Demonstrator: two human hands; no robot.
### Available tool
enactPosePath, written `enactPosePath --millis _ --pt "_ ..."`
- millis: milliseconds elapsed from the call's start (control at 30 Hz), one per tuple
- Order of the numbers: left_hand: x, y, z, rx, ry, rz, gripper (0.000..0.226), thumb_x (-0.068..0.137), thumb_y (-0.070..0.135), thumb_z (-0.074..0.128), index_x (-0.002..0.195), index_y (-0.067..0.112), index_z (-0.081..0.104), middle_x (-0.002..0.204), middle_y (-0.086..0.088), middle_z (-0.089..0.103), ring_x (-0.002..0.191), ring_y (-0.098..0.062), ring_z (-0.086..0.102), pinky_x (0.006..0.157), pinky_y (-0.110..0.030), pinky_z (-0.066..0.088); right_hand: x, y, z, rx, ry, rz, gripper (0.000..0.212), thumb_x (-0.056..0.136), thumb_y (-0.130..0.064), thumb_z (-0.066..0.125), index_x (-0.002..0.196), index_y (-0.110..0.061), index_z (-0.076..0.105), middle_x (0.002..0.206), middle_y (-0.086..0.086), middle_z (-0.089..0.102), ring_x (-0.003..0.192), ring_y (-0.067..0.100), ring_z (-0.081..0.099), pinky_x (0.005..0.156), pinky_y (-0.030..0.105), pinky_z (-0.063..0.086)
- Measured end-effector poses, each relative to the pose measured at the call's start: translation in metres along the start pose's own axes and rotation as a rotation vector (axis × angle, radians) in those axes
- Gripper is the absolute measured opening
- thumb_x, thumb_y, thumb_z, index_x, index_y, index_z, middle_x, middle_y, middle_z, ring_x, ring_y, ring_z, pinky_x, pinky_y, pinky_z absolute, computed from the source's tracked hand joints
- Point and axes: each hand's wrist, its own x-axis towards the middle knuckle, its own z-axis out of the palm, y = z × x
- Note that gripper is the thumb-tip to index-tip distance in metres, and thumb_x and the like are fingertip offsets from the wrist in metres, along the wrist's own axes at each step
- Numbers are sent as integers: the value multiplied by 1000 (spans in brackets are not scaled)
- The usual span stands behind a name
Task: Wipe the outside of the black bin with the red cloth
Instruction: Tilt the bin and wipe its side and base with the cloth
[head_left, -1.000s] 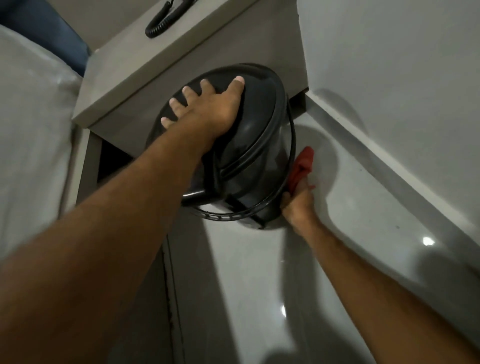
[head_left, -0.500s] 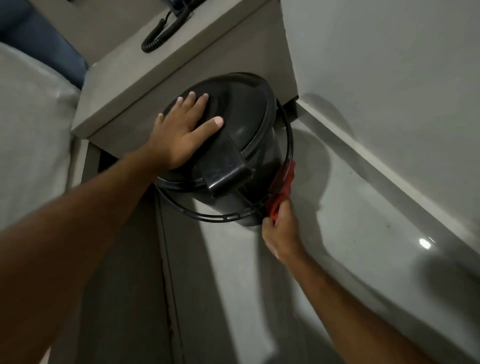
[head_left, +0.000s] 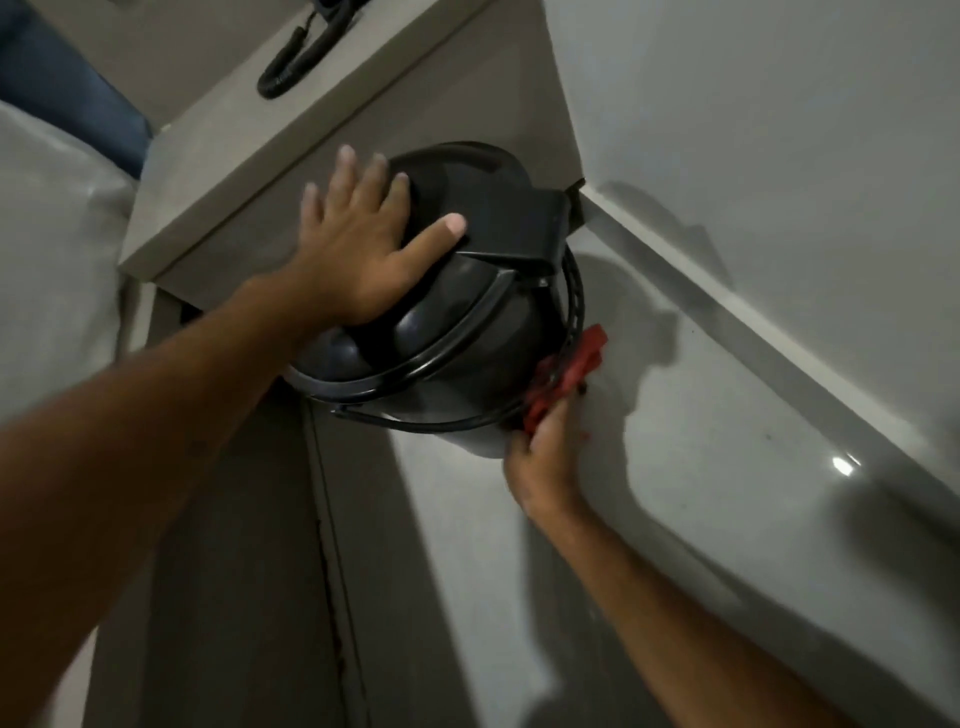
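Observation:
The black bin (head_left: 467, 322) stands on the pale floor against a grey cabinet, seen from above with its lid closed and a thin wire handle hanging around it. My left hand (head_left: 363, 249) lies flat on the lid with fingers spread. My right hand (head_left: 545, 452) is low at the bin's right side, holding the red cloth (head_left: 571, 364) pressed against the bin's outer wall. Most of the bin's body is hidden under the lid.
The grey cabinet (head_left: 337, 119) carries a coiled black cord (head_left: 301, 57) on top. A white wall with a skirting board (head_left: 753, 322) runs along the right. Pale bedding (head_left: 52, 260) lies at the left. Glossy floor tiles (head_left: 519, 597) stretch toward me.
The bin has been turned under my left hand, so its hinge block now faces the wall. My right hand with the cloth has slid along the bin's right side.

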Motion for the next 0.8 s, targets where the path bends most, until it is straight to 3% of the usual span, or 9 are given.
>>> enactPosePath --millis 167,233,267,300,433,533,600,700,800 --pt "2 -1 10 -191 -52 -30 100 78 80 23 156 18 6 167 -4 0 152 -27 -3 120 -58 3 -25 16 11 -283 -99 -158 80 82 15 53 158 7 29 173 22 5 159 34 19 126 16 4" --pt "5 -4 10 -189 -49 -52 99 80 80 23 156 19 7 167 -4 0 152 -28 -3 119 -59 3 6 9 7 -215 7 -167 54 111 -17 45 162 -20 31 169 -1 28 134 17 50 116 26 45" --pt "5 -5 10 -188 -51 -74 99 80 80 23 156 19 8 167 -4 1 152 -29 -2 119 -59 3 20 2 3 -156 19 -90 47 115 -36 32 162 -35 29 164 -8 37 115 10 55 91 21 60" --pt "7 -4 11 -189 -45 -106 99 80 81 24 156 19 11 167 -5 4 152 -31 0 118 -61 5 27 0 3 -67 7 -45 47 116 -33 25 162 -44 21 163 -11 36 109 10 54 77 15 60" --pt "14 5 15 -251 0 -326 109 68 90 22 151 19 27 164 -4 20 150 -36 9 115 -65 11 -4 -2 19 -67 -34 -89 74 94 17 33 163 -1 14 175 14 7 162 25 13 131 36 16" --pt "27 24 12 -342 -64 -614 119 63 91 23 155 17 14 167 -7 6 149 -43 0 117 -62 8 -52 6 45 -165 -102 -92 98 76 11 48 163 2 4 171 24 -6 159 9 -5 120 3 2" --pt "35 29 7 -501 -96 -677 122 62 91 28 155 12 15 166 -10 9 148 -44 10 117 -57 17 -46 9 38 -172 -78 -22 98 83 13 51 164 -8 -1 172 24 0 159 25 10 113 -4 1" --pt "24 11 -14 -332 -134 -441 115 62 94 20 139 13 49 141 -14 51 124 -38 51 105 -53 41 -1 11 12 40 -41 127 88 99 11 42 166 -30 3 174 4 14 147 32 38 118 27 24" --pt "7 -20 -20 3 -65 -32 104 74 87 14 134 11 52 130 -22 52 118 -41 50 103 -53 40 20 -6 7 88 -21 149 102 83 27 44 166 -20 5 174 3 6 157 20 18 131 42 17"
